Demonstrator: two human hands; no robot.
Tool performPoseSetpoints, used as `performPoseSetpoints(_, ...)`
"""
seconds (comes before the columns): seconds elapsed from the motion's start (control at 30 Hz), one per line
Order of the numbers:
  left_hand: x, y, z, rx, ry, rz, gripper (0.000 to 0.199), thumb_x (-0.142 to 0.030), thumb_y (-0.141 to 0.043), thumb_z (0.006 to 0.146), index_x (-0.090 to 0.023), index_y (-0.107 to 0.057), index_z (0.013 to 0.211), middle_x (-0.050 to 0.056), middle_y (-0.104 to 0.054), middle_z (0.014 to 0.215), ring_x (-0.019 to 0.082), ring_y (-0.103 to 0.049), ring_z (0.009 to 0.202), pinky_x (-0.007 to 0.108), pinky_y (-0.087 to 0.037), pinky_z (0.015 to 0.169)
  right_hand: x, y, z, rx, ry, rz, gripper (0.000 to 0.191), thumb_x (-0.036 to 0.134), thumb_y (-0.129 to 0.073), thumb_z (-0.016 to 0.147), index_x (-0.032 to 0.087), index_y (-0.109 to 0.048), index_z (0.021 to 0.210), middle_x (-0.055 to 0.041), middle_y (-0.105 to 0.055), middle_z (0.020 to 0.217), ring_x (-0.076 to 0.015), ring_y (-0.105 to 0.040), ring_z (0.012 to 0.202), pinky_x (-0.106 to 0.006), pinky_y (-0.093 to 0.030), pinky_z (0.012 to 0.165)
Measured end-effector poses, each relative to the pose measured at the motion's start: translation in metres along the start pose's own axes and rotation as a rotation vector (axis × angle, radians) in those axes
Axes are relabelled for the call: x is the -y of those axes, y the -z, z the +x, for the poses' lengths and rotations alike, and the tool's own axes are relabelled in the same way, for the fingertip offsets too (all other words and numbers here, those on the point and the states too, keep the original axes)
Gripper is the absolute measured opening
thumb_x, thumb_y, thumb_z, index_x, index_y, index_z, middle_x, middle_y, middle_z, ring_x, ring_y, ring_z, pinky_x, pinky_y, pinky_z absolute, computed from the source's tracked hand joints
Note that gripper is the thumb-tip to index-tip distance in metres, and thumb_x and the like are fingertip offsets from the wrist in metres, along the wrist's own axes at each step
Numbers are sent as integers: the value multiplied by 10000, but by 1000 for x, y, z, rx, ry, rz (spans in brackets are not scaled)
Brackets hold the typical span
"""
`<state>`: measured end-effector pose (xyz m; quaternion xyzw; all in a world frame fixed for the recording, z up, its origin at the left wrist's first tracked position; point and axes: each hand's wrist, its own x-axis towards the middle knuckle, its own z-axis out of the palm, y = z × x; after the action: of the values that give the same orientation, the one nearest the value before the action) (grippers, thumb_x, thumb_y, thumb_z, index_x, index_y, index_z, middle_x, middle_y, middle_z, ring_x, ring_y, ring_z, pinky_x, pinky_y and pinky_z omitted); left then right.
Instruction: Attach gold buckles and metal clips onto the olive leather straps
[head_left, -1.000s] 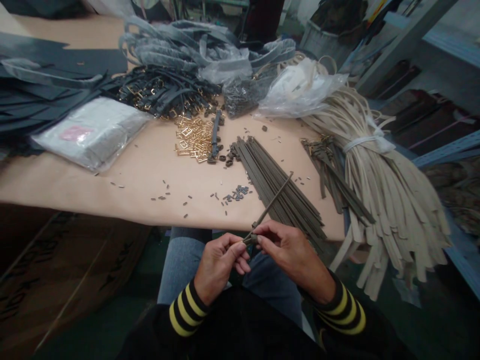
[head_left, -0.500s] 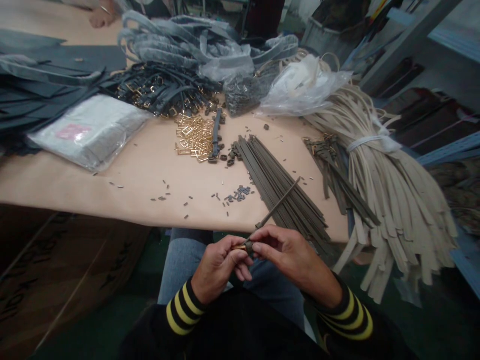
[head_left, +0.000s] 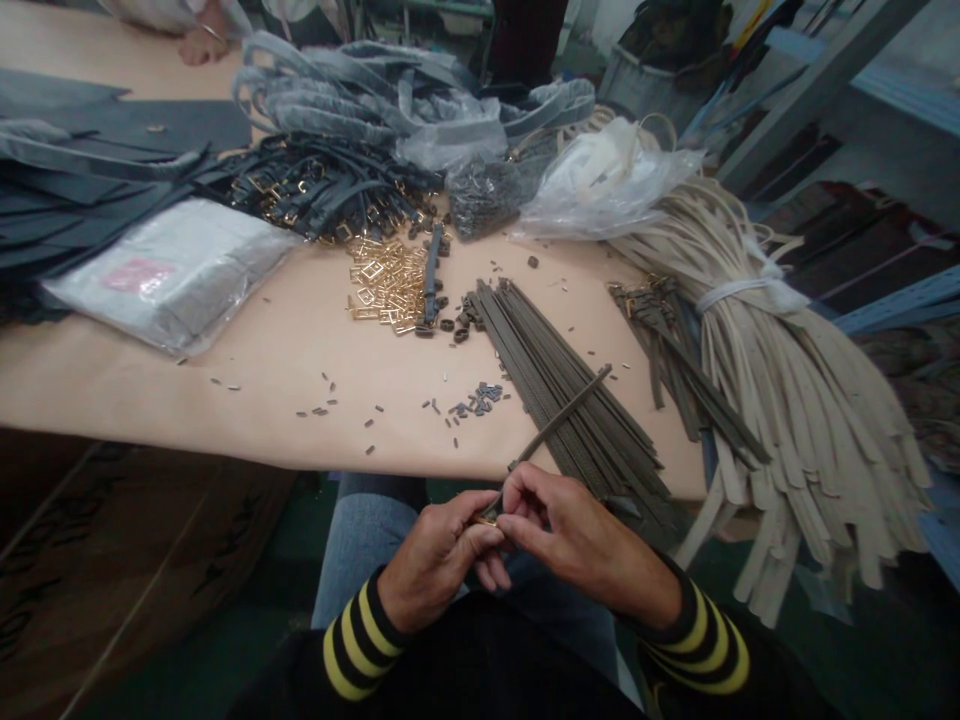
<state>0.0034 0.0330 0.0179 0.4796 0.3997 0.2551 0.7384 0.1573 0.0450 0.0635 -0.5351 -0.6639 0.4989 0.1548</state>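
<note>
Pinching thin brown strap (head_left: 559, 425) with both hands, small gold buckle (head_left: 480, 519) at near end, mostly hidden. Strap long, flat, straight, pointing away from person, up and right, far end above pile of brown straps (head_left: 525, 345). Left hand (head_left: 439, 565) and right hand (head_left: 577, 535) close together, fingers (head_left: 525, 515) clamped on near end, just off table edge, above blue jeans (head_left: 360, 530). Tiny dark metal bits (head_left: 476, 398) scattered on tan table paper (head_left: 150, 400); gold buckles (head_left: 382, 285) heaped beyond.
</note>
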Motion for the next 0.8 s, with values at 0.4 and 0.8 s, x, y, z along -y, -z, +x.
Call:
performPoseSetpoints(0.4, -3, -1, 1, -165, -11, 116, 266, -385, -446, 780, -134, -532, 760, -38, -472, 459, 72, -449, 388, 174, -353, 413, -3, 7, -4, -245, 84, -79, 108, 192, -457, 802, 177, -561, 779, -4, -585, 662, -119, -548, 597, -215, -422, 556)
performPoseSetpoints(0.8, -2, -2, -3, -179, 31, 150, 348, -492, -401, 765, -156, -454, 690, -73, -350, 395, 60, -297, 363, 179, -251, 387, -14, 43, -13, 86, 90, -531, 168, 273, -468, 823, 183, -608, 802, -43, -636, 738, -174, -585, 700, -256, -409, 627)
